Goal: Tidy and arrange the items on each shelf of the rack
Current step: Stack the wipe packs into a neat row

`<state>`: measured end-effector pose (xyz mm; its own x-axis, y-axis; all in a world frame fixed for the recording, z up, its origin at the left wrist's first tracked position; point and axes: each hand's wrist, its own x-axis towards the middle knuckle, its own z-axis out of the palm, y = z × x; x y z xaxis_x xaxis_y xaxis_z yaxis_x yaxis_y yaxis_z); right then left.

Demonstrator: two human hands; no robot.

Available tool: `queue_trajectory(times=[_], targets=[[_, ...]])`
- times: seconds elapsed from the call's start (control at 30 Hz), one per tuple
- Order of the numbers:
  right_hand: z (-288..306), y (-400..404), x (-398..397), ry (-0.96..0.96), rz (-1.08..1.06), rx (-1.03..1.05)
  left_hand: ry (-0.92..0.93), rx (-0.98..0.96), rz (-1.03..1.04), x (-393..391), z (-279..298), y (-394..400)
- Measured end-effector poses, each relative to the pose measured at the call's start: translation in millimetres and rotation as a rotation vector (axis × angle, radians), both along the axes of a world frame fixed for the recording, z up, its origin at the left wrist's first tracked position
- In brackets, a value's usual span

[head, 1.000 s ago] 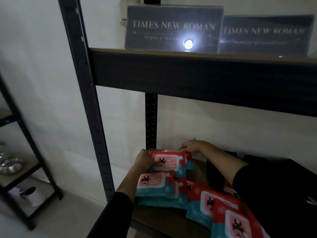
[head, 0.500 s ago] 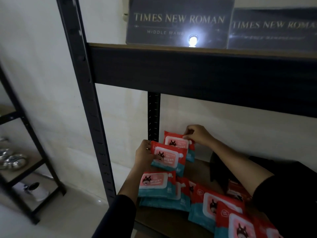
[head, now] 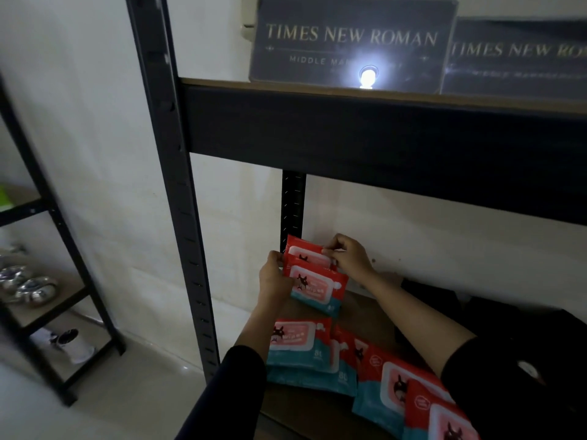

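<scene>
Hands [head: 349, 258] hold wipes packs [head: 314, 281]; box [head: 349, 42] reads "TIMES NEW ROMAN".

— What can't you make out from up here?
— The rear wipes pack [head: 306, 254] is half hidden behind the front pack [head: 317, 289] and my right hand [head: 347, 258]; the frame's bottom edge cuts off the nearest pack [head: 451, 423].
— And the upper shelf?
— The right-hand sign [head: 514, 58] runs off the frame; glare [head: 368, 76] blots the left sign's [head: 349, 39] small lettering.

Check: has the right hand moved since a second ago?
Yes. The right hand has risen up the wall, away from the shelf board, and now pinches the rear wipes pack near the back post.
</scene>
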<state>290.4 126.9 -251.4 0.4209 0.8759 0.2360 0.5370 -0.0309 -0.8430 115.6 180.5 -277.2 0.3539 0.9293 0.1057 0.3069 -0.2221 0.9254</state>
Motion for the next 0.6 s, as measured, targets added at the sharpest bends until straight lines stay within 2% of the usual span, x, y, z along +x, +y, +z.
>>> queue_trajectory(times=[0.2, 0.37, 0.5, 0.6], targets=[[-3, -1, 6, -0.012, 0.146, -0.179, -0.050, -0.004, 0.026, 5, -2, 3], [0, -19, 11, 0.055, 0.254, -0.284, -0.096, 0.014, 0.046, 3, -3, 9], [-11, -26, 10, -0.044, 0.168, -0.245, -0.092, 0.020, 0.075, 4, -4, 10], [-17, -24, 5, -0.022, 0.081, -0.182, -0.091, 0.016, 0.097, 6, -4, 8]])
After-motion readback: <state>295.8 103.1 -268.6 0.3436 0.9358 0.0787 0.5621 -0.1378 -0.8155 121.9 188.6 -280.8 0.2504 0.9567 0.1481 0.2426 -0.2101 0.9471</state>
